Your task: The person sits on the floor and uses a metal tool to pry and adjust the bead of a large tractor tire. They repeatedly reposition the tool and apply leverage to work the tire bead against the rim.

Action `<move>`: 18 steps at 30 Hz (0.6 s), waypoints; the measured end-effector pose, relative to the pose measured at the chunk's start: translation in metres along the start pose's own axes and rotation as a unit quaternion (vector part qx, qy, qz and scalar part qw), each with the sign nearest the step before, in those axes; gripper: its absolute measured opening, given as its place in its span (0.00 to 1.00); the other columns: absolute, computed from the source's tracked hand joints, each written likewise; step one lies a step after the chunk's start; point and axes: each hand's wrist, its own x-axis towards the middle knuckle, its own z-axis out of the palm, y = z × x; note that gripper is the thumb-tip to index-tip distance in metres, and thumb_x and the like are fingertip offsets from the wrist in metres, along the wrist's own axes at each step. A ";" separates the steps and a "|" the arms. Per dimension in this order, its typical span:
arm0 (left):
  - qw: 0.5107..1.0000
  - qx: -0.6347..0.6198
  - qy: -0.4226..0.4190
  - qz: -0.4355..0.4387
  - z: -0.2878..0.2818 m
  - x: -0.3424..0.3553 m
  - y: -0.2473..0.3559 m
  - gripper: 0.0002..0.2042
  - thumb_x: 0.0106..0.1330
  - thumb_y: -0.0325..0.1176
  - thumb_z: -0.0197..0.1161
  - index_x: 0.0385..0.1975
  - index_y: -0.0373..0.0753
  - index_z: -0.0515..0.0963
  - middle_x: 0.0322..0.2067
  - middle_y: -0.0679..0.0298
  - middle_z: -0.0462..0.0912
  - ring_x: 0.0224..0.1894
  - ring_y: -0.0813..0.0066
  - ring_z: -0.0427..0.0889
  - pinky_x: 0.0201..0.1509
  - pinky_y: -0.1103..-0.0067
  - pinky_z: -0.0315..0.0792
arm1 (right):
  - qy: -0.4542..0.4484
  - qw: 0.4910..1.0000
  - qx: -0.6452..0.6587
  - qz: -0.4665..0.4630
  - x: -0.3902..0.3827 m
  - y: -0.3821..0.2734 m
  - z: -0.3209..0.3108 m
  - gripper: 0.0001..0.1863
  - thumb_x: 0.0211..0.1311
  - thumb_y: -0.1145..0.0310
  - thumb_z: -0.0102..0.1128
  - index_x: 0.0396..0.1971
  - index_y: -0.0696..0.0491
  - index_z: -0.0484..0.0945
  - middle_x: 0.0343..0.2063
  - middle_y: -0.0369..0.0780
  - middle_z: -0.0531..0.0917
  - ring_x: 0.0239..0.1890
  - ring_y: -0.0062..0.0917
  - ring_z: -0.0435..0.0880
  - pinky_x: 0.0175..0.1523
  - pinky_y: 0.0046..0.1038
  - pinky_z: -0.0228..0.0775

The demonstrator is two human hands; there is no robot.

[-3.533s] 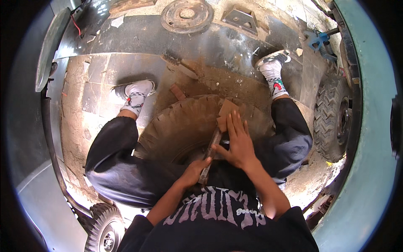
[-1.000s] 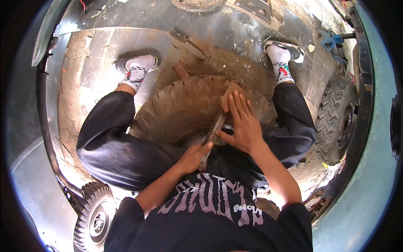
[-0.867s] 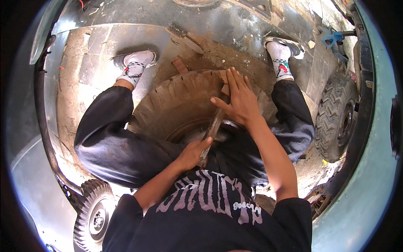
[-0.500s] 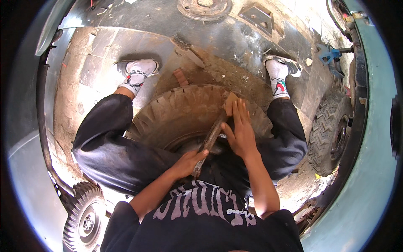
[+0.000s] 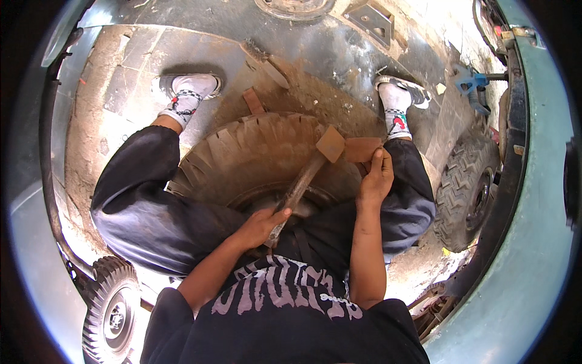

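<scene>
Left hand grasps a hammer-like tool; right hand pinches a brown sheet.

The left hand closes round the lower end of the wooden handle, which slants up and rightward over a large tyre to a squarish brown head; the right thumb and fingers nip the sheet's right end just beside that head, though I cannot tell whether the two touch. Past the tyre, a reddish-brown strip and a brush lie on the floor; farther off are a metal bracket and a round metal plate.
</scene>
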 end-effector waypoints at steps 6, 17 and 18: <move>1.000 -0.009 -0.003 0.008 -0.001 -0.003 0.004 0.40 0.75 0.71 0.55 0.46 0.27 0.80 0.33 0.59 0.82 0.36 0.69 0.82 0.42 0.72 0.75 | -0.027 0.989 0.124 0.082 -0.006 -0.018 0.002 0.23 0.83 0.54 0.56 0.64 0.57 0.75 0.56 0.43 0.84 0.55 0.33 0.88 0.59 0.39 0.85; 0.999 -0.032 -0.002 -0.020 -0.002 -0.009 0.015 0.37 0.75 0.68 0.57 0.45 0.28 0.80 0.31 0.57 0.81 0.32 0.71 0.83 0.37 0.72 0.77 | -0.103 0.981 0.123 0.112 -0.004 -0.010 0.016 0.23 0.73 0.73 0.68 0.65 0.55 0.75 0.57 0.39 0.85 0.58 0.29 0.86 0.62 0.34 0.82; 1.000 -0.024 0.002 -0.012 -0.003 -0.008 0.012 0.37 0.75 0.68 0.58 0.45 0.28 0.80 0.31 0.57 0.81 0.31 0.71 0.84 0.36 0.72 0.77 | -0.098 0.980 0.128 0.120 -0.006 -0.010 0.017 0.23 0.73 0.74 0.68 0.65 0.54 0.75 0.57 0.38 0.85 0.58 0.29 0.86 0.62 0.34 0.82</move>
